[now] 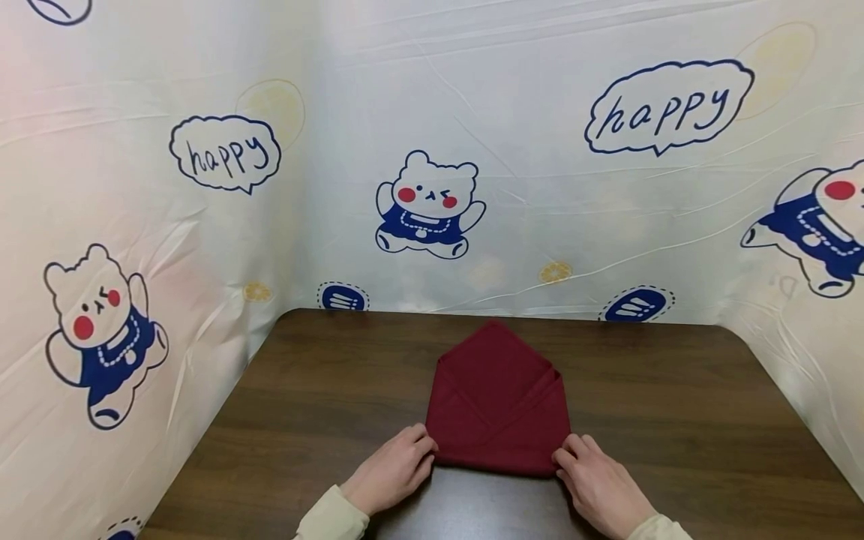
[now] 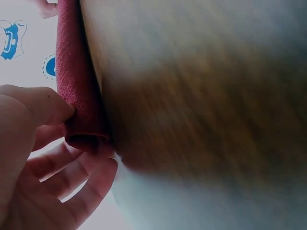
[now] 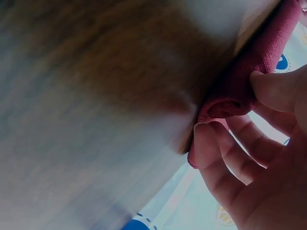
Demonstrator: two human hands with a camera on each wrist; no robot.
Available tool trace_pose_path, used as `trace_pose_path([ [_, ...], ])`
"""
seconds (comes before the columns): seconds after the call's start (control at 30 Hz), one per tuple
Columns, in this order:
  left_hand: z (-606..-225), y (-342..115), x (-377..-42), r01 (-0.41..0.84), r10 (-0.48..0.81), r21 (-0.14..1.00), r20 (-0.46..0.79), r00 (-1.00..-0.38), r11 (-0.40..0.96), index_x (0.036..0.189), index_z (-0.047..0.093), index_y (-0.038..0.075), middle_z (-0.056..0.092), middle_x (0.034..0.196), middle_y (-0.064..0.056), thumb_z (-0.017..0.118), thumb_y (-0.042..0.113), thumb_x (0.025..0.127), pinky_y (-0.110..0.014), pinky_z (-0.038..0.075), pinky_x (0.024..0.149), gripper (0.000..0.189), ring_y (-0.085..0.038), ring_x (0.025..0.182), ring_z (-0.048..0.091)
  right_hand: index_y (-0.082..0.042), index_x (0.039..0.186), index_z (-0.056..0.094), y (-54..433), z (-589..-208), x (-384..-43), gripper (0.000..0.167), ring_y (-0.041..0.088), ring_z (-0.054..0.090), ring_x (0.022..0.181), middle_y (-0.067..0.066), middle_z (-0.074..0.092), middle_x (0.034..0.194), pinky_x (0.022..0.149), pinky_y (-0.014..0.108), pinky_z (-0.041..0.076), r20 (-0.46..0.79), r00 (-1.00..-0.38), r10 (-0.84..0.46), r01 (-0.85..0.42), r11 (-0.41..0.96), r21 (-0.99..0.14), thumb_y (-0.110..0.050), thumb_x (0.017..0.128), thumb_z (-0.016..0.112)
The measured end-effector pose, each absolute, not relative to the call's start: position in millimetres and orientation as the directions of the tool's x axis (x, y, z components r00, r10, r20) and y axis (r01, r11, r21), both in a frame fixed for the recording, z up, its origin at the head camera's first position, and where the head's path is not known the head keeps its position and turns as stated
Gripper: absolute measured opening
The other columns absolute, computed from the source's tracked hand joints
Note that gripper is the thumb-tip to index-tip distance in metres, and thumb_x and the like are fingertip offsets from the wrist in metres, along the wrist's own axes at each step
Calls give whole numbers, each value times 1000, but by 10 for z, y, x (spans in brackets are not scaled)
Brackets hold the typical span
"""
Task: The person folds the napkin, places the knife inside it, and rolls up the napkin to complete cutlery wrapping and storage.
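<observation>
Dark red cloth napkin (image 1: 498, 401), folded to an envelope shape with point facing away, lying flat mid-table toward the near edge. Left hand (image 1: 393, 474) pinching the near left corner, thumb (image 2: 41, 106) pressing over the folded edge; right hand (image 1: 599, 487) pinching the near right corner likewise. Dark wooden table (image 1: 675, 420) lying beneath. Cartoon-bear "happy" printed sheet (image 1: 540, 187) enclosing back and both sides.

Soft, even light fills the head view, sharp throughout, with faint sheen on the wrinkled backdrop (image 1: 513, 112) and slight bending at the edges. Both wrist views are dimmer: the table (image 2: 206, 105) blurs heavily, with bright haze behind.
</observation>
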State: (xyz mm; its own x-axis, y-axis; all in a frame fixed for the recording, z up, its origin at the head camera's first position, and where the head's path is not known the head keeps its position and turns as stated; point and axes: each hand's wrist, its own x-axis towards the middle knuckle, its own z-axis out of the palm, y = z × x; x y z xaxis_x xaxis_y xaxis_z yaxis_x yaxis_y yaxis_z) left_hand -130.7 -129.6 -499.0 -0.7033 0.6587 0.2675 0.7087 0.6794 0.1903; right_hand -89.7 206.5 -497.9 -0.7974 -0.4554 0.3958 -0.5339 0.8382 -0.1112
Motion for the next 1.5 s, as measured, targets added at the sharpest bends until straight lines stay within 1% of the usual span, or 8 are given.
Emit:
trace_pose_path([
  [0.1, -4986, -1304, -1302, 711, 659, 139, 287, -695, 689, 88, 66, 19, 53, 83, 9, 63, 17, 92, -22, 46, 69, 5, -6, 75, 50, -22, 80, 60, 2064, -4975, -898, 21, 6, 42, 76, -13, 47, 81, 55, 19, 42, 377, -814, -443, -518, 847, -122, -10, 77, 76],
  [0.23, -4967, -1312, -1288, 708, 656, 81, 312, -687, 702, 88, 66, 21, 56, 81, 11, 65, 19, 91, -24, 46, 68, 4, -7, 74, 52, -22, 78, 58, 2066, -4984, -910, 22, 6, 44, 74, -14, 49, 78, 56, 19, 42, 395, -810, -434, -510, 853, -110, -10, 76, 77],
  [0.5, -4967, -1319, -1280, 703, 648, 71, 333, -685, 707, 94, 68, 16, 61, 83, 9, 65, 17, 92, -24, 47, 68, 4, -8, 76, 56, -21, 80, 58, 2052, -4993, -916, 20, 7, 47, 74, -14, 52, 79, 56, 21, 44, 394, -823, -410, -487, 865, -118, -12, 77, 76],
  [0.7, -4976, -1313, -1282, 695, 642, 80, 318, -697, 715, 99, 68, 14, 64, 87, 6, 65, 14, 91, -25, 48, 69, 8, -10, 78, 59, -21, 82, 58, 2048, -4988, -920, 15, 8, 49, 75, -12, 52, 79, 56, 23, 44, 363, -842, -399, -471, 872, -135, -14, 84, 71],
  [0.9, -4973, -1308, -1284, 691, 639, 99, 307, -706, 716, 100, 67, 12, 65, 88, 5, 63, 11, 92, -27, 50, 70, 10, -11, 79, 61, -22, 81, 57, 2030, -4985, -910, 17, 8, 49, 73, -13, 51, 77, 55, 23, 43, 332, -868, -369, -435, 887, -153, -13, 83, 72],
  [1.13, -4986, -1294, -1288, 667, 613, 152, 286, -736, 729, 101, 66, 12, 64, 85, 4, 60, 10, 93, -27, 50, 66, 10, -11, 75, 62, -24, 82, 61, 1995, -4928, -899, 13, 9, 51, 73, -14, 50, 74, 56, 25, 43, 223, -936, -272, -318, 925, -208, -18, 84, 72],
  [1.23, -4987, -1280, -1293, 649, 595, 177, 277, -754, 740, 101, 65, 13, 65, 84, 4, 59, 9, 93, -26, 49, 63, 11, -11, 73, 62, -23, 82, 61, 1979, -4912, -899, 11, 11, 53, 73, -12, 51, 73, 55, 27, 44, 187, -953, -238, -276, 937, -216, -19, 85, 71],
  [1.5, -4978, -1253, -1300, 601, 557, 236, 231, -798, 763, 102, 62, 13, 67, 86, 2, 56, 9, 95, -26, 48, 58, 11, -12, 68, 62, -20, 76, 49, 1956, -4948, -913, 22, 16, 52, 68, -7, 46, 67, 48, 31, 38, 129, -973, -192, -219, 944, -246, -22, 91, 65],
])
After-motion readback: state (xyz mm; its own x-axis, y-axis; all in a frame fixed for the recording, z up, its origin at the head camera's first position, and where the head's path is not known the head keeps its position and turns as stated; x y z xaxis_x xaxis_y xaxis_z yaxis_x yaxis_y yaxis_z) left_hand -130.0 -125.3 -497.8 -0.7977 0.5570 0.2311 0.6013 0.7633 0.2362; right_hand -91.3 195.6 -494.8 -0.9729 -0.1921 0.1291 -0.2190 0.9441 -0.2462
